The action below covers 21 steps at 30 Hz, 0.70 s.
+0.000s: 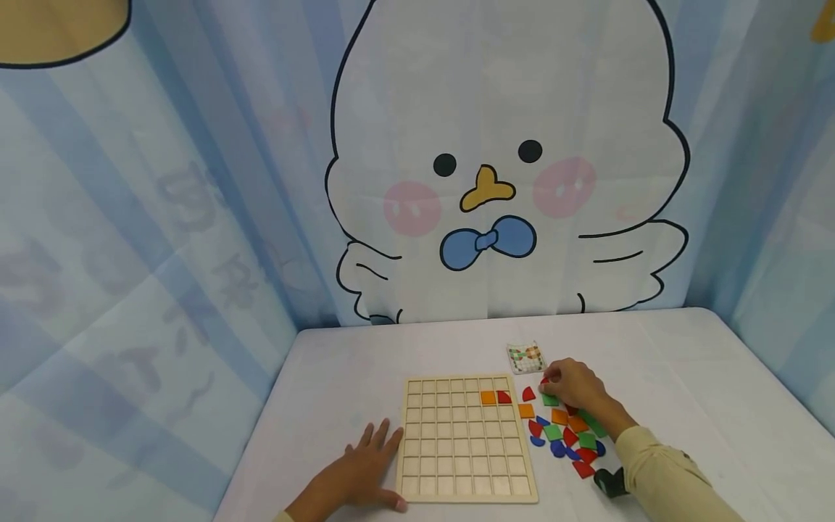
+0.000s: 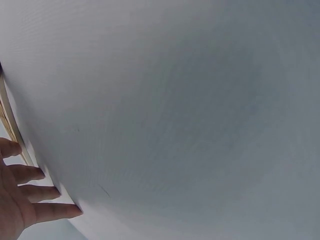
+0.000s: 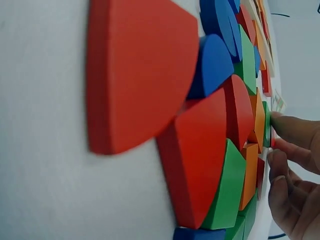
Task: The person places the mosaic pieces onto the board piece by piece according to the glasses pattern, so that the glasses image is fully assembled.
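A square wooden grid board [image 1: 457,449] lies on the table. In its second row, near the right side, sit an orange square block [image 1: 488,397] and a red quarter-circle block [image 1: 504,397]. My left hand [image 1: 365,467] lies spread at the board's left edge, fingertips right at the rim; the left wrist view shows its straight fingers [image 2: 42,212]. Over the top of the loose pile, my right hand [image 1: 577,386] pinches a red block [image 1: 544,380] between thumb and fingers, which hide most of its shape. Close under those fingertips lies a green block [image 1: 550,399].
Several loose red, blue, green and orange blocks [image 1: 553,433] are spread right of the board. A small pattern card [image 1: 525,358] lies behind the board's far right corner. Near the right sleeve is a dark object [image 1: 610,482]. A cartoon-printed curtain [image 1: 496,87] hangs behind the table.
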Motion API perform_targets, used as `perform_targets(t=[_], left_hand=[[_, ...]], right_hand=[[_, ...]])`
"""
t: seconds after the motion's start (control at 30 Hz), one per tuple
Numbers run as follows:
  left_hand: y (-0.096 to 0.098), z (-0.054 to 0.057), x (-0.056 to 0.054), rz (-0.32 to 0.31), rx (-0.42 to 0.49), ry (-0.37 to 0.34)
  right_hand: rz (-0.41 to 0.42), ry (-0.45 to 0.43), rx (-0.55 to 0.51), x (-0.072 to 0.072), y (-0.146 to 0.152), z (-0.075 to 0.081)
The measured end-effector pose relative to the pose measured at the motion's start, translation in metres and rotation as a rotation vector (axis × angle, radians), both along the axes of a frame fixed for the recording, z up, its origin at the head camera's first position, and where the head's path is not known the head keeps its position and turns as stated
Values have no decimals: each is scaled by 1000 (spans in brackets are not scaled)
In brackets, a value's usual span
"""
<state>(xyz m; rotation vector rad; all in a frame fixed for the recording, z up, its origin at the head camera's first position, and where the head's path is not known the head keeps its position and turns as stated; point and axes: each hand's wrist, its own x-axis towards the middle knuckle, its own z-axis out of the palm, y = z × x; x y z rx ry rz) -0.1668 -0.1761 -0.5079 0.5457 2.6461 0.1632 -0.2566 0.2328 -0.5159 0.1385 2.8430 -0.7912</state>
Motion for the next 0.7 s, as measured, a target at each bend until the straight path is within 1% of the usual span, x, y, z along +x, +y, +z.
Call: perform_targets(t=[0.23, 0.5, 0.7], left_hand=[[1, 2, 2, 4, 0, -3], [2, 3, 0, 23, -24, -9], [2, 2, -1, 22, -33, -8]], right_hand=[[40, 52, -28, 1, -1, 1], [125, 86, -70, 3, 2, -3], [168, 105, -135, 7, -1, 0]])
